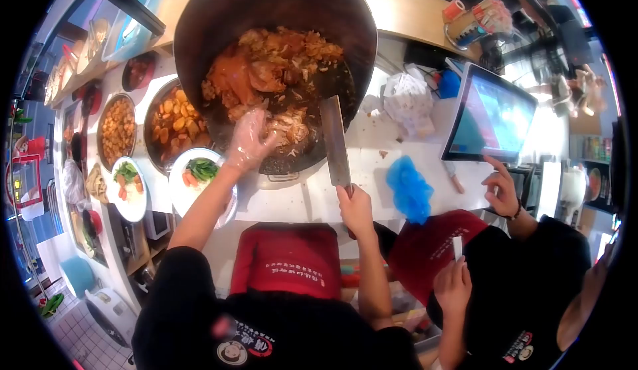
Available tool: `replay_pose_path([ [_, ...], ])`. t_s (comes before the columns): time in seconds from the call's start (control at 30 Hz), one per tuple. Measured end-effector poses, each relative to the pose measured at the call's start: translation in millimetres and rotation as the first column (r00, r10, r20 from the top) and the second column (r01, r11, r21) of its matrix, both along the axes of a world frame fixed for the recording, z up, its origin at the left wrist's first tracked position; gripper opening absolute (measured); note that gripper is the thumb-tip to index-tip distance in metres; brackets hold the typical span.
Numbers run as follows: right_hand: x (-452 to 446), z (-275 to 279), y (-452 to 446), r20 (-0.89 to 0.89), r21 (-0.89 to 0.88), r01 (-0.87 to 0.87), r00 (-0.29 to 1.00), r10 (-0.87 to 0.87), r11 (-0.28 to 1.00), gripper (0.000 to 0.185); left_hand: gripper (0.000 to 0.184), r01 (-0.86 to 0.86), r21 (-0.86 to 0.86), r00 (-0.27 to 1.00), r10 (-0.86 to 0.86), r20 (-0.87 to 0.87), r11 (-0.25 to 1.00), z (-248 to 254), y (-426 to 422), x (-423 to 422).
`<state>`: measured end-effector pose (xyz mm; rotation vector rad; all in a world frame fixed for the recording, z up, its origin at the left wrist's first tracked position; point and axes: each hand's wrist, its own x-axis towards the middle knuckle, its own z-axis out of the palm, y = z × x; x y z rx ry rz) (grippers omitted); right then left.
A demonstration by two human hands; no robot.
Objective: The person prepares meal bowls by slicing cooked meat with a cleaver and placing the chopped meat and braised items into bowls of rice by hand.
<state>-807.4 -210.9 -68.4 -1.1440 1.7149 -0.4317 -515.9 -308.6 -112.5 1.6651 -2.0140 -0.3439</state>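
- Cooked meat [290,127] lies in the large dark pan [266,1], upper middle of the frame, just right of the left hand's fingers.
- Left hand [251,144], clear-gloved, reaches to it; whether it grasps any, I cannot tell.
- Right hand [357,209], centre, clenches a cleaver [337,144], blade right of that meat.
- Red apron [286,257], lower middle: white characters, too small to read.
- Black shirt [306,330], bottom: characters and cartoon emblem, likewise illegible.
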Motion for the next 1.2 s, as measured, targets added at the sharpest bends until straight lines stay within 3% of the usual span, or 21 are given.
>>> replay_pose_path([
  [0.03,3,-1,-1,-0.043,-0.025,-0.005,0.999,0.004,1.0,0.038,0.074,0.076,-0.066,0.985,-0.064,0.159,0.995,-16,2,4],
  [0.07,7,-3,-3,-0.085,-0.052,-0.01,0.996,0.006,0.999,0.037,0.074,0.079,-0.071,0.985,-0.067,0.16,0.994,-16,-1,2],
  [0.13,14,-5,-4,-0.105,-0.045,-0.015,0.994,0.01,0.999,0.037,0.094,0.159,0.095,0.943,-0.179,0.28,0.983,-14,-4,-14],
  [0.2,19,-11,-6,-0.127,-0.042,-0.023,0.992,0.018,0.999,0.037,0.098,0.216,0.054,0.953,-0.222,0.208,0.975,-14,-18,-28],
  [0.27,23,-18,-2,-0.107,-0.004,0.004,0.994,-0.005,1.0,0.037,0.094,0.27,0.087,0.931,-0.283,0.231,0.959,-11,-32,-40],
  [0.4,26,-22,-2,-0.108,-0.02,0.018,0.994,-0.02,1.0,0.036,0.057,0.359,0.044,0.907,-0.359,0.221,0.932,-36,-49,-53],
  [0.43,24,-26,-5,-0.104,-0.031,0.027,0.994,-0.03,0.999,0.036,0.057,0.356,0.047,0.908,-0.357,0.22,0.933,-38,-47,-54],
  [0.5,26,-22,-16,-0.119,-0.044,0.039,0.992,-0.044,0.998,0.036,0.037,0.156,0.165,0.956,-0.191,0.223,0.974,-37,-44,-60],
  [0.53,26,-20,-23,-0.119,-0.046,0.035,0.992,-0.041,0.998,0.036,0.037,0.152,0.163,0.957,-0.187,0.224,0.975,-35,-43,-66],
  [0.57,28,-12,-29,-0.124,-0.077,0.008,0.992,-0.018,0.997,0.036,0.033,-0.065,0.098,0.975,0.043,0.216,0.993,-33,-37,-71],
  [0.6,30,-5,-32,-0.13,-0.107,-0.018,0.992,0.004,0.994,0.036,0.029,-0.281,0.037,0.943,0.269,0.194,0.959,-22,-31,-73],
  [0.67,40,5,-32,-0.14,-0.1,-0.04,0.99,0.026,0.994,0.036,0.03,-0.327,0.163,0.944,0.314,0.102,0.931,-13,-25,-66],
  [0.7,46,7,-31,-0.151,-0.092,-0.056,0.988,0.041,0.994,0.036,0.033,-0.271,0.301,0.918,0.339,-0.204,0.914,-14,-22,-58],
  [0.73,52,-4,-30,-0.15,-0.093,-0.06,0.988,0.046,0.994,0.036,0.036,-0.171,0.408,0.793,0.371,-0.483,0.897,-14,-19,-52],
  [0.77,56,-24,-28,-0.189,-0.113,-0.093,0.979,0.07,0.989,0.036,0.042,-0.315,0.247,0.72,0.401,-0.567,0.916,-8,-10,-54],
  [0.87,61,-14,-30,-0.277,-0.147,-0.174,0.952,0.128,0.974,0.035,0.044,-0.358,0.372,0.589,0.516,-0.621,0.856,-27,10,-32],
  [0.93,65,9,-35,-0.179,-0.151,-0.106,0.981,0.079,0.983,0.035,0.046,-0.121,0.602,0.183,0.613,-0.768,0.79,-3,13,-15],
  [1.0,77,2,-41,-0.178,-0.206,-0.105,0.982,0.068,0.973,0.034,0.053,-0.044,0.353,0.099,0.355,-0.93,0.935,-15,18,2],
  [1.07,93,-12,-38,-0.247,-0.177,-0.2,0.957,0.154,0.964,0.034,0.062,-0.038,0.424,0.129,0.426,-0.896,0.905,-22,36,12],
  [1.13,98,-7,-42,-0.247,-0.163,-0.186,0.958,0.143,0.969,0.033,0.054,-0.105,0.577,0.224,0.585,-0.78,0.81,-21,37,15],
  [1.2,98,15,-36,-0.183,-0.149,-0.126,0.978,0.097,0.981,0.034,0.054,-0.117,0.568,0.236,0.579,-0.781,0.815,-33,43,19],
])
